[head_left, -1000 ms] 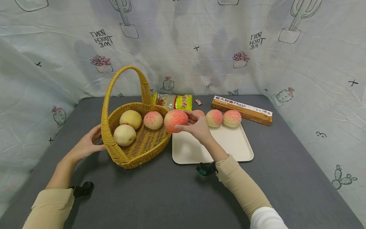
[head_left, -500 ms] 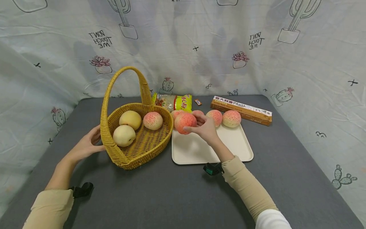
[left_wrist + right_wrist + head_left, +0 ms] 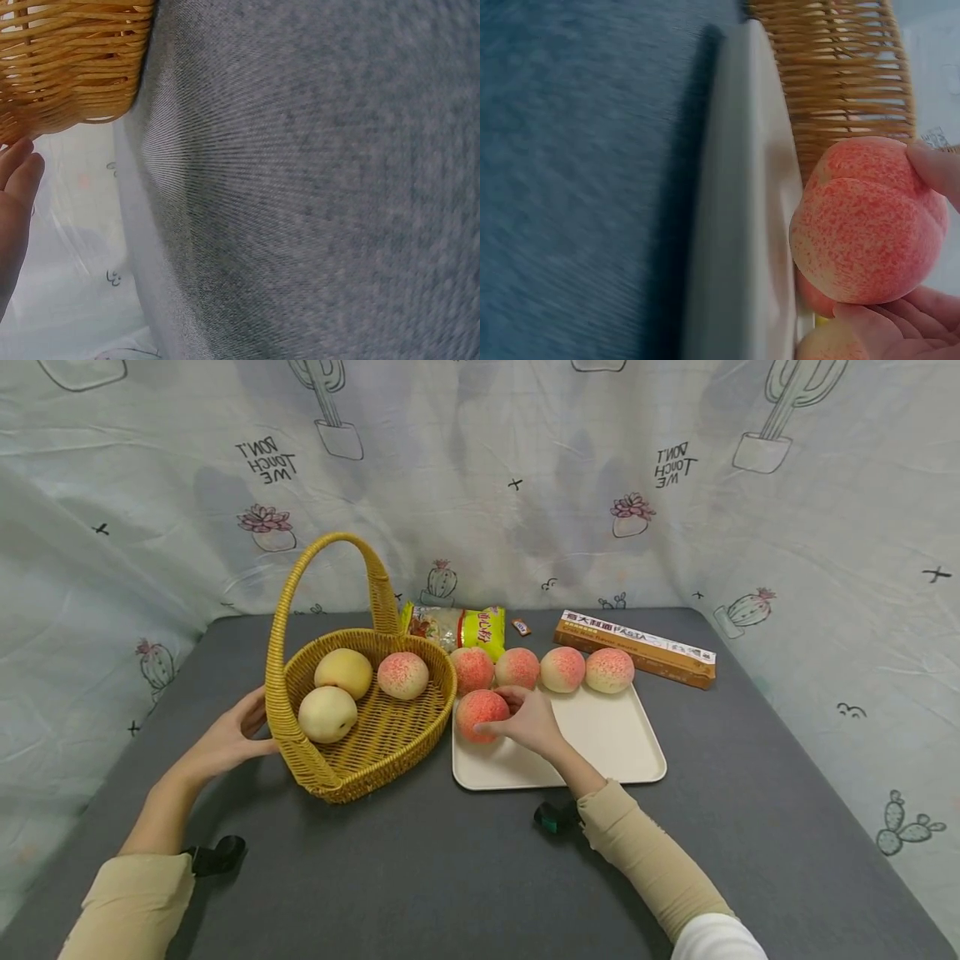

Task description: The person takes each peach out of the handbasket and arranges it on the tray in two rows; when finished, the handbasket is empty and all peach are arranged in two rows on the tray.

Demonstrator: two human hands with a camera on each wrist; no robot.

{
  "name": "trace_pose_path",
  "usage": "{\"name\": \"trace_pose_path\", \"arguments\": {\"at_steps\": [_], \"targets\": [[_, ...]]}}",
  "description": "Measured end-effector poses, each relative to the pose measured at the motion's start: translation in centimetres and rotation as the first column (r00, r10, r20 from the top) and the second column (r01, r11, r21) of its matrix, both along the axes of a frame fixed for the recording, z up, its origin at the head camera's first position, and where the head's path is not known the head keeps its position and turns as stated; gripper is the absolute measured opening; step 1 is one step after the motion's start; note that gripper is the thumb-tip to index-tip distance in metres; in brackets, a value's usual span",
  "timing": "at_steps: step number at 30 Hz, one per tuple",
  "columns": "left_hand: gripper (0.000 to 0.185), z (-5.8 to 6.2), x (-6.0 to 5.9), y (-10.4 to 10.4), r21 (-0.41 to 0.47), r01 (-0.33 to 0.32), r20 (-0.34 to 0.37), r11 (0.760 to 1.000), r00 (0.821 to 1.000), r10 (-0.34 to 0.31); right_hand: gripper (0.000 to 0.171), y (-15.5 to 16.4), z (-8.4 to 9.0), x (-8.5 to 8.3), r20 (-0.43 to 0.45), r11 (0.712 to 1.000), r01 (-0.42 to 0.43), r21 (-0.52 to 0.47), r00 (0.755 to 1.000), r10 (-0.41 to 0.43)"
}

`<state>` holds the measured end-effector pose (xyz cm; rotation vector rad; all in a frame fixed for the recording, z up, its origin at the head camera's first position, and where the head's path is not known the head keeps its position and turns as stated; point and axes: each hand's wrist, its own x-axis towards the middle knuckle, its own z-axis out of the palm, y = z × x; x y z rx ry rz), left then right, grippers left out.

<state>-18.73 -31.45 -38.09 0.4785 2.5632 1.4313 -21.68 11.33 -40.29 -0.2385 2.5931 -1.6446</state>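
Observation:
My right hand (image 3: 525, 723) grips a pink peach (image 3: 480, 715) (image 3: 866, 221) low over the left part of the cream tray (image 3: 615, 752), close to its surface. Several more peaches (image 3: 540, 667) line the tray's far edge. The wicker basket (image 3: 352, 760) beside it holds two yellow fruits (image 3: 333, 693) and one peach (image 3: 402, 675). My left hand (image 3: 228, 739) rests with relaxed fingers against the basket's left wall (image 3: 67, 67), holding nothing.
A yellow snack packet (image 3: 457, 627) and a long pasta box (image 3: 633, 647) lie behind the tray. The grey table (image 3: 450, 868) is walled by a cactus-print cloth (image 3: 480, 468) on three sides.
My right hand carried the peach from over the basket's right rim, rightward and down to the tray's left part. The left hand and basket stayed put.

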Motion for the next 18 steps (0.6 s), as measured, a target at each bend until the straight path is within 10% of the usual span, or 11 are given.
{"name": "trace_pose_path", "arguments": {"at_steps": [18], "targets": [[0.094,0.03,0.10,0.04,0.004,-0.001,-0.007,1.000,1.000,0.001,0.062,-0.95,0.11,0.85,-0.236,0.955,-0.110,0.276,0.955,0.178]]}}
